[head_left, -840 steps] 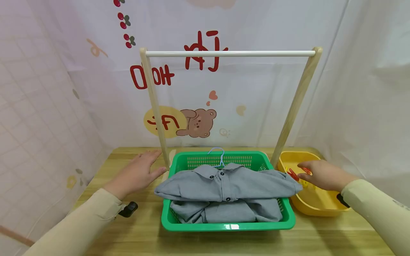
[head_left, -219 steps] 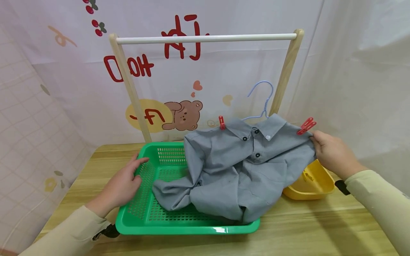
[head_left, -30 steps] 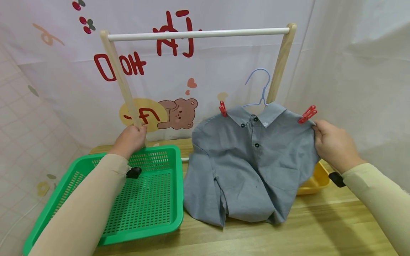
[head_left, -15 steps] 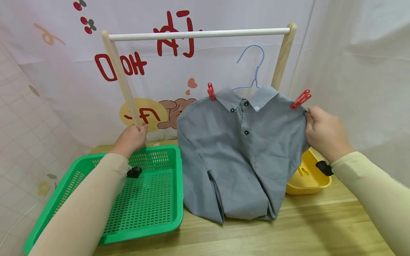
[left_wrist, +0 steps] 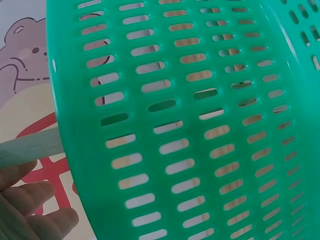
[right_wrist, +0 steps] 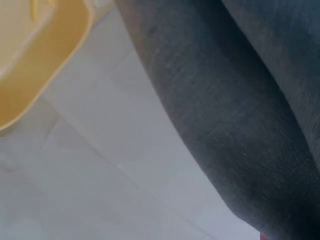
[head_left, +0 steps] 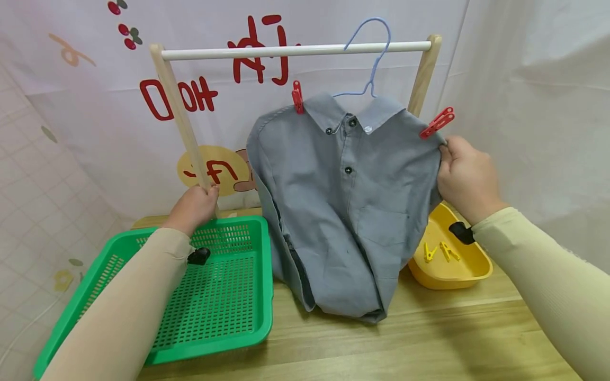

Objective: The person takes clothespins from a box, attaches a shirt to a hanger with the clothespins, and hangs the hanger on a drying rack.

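Note:
My right hand [head_left: 469, 177] pinches the grey shirt [head_left: 329, 201] at its right shoulder and holds it up by that side. Inside the shirt is a blue hanger [head_left: 372, 79], whose hook overlaps the rack's white rod [head_left: 286, 51] in the head view; whether it touches the rod I cannot tell. Red clothespins [head_left: 297, 97] clip both shoulders. My left hand [head_left: 193, 209] grips the left wooden post of the clothes rack [head_left: 178, 114]. In the right wrist view, dark shirt cloth [right_wrist: 215, 110] fills the right side and the hand is hidden.
Under my left forearm a green basket [head_left: 264, 275] rests on the wooden table [head_left: 333, 349]. A yellow bin [head_left: 452, 284] with yellow clothespins [head_left: 449, 252] stands behind and right of the shirt. A printed curtain hangs behind the rack.
My right hand has raised the shirt and hanger up and to the left, bringing the hook to rod height. The left hand stays on the post. Earlier, the basket was moved left, out from under the shirt.

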{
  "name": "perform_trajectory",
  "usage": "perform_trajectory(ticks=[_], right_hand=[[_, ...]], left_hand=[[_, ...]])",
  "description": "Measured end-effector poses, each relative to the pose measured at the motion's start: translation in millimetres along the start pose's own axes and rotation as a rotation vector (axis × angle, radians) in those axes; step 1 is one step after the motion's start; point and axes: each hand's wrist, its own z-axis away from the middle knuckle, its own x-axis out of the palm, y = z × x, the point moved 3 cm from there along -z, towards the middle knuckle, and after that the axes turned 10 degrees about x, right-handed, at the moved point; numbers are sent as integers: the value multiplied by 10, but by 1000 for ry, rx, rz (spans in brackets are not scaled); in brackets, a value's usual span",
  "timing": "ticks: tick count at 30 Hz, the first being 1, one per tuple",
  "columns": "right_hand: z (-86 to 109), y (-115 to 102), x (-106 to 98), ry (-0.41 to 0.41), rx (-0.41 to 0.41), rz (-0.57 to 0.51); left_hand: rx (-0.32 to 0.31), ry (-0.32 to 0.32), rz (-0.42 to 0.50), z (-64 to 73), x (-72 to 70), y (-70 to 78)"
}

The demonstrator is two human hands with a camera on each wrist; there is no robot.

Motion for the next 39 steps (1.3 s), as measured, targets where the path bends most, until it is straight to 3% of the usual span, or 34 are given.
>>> perform_trajectory(ticks=[15,39], right_hand=[[-156,-278,64,-44,27,22],[-90,-362,175,-59,-15,18]], left_hand=[[-4,8,11,-24,4,-23],[6,3,14,-40,12,-37]])
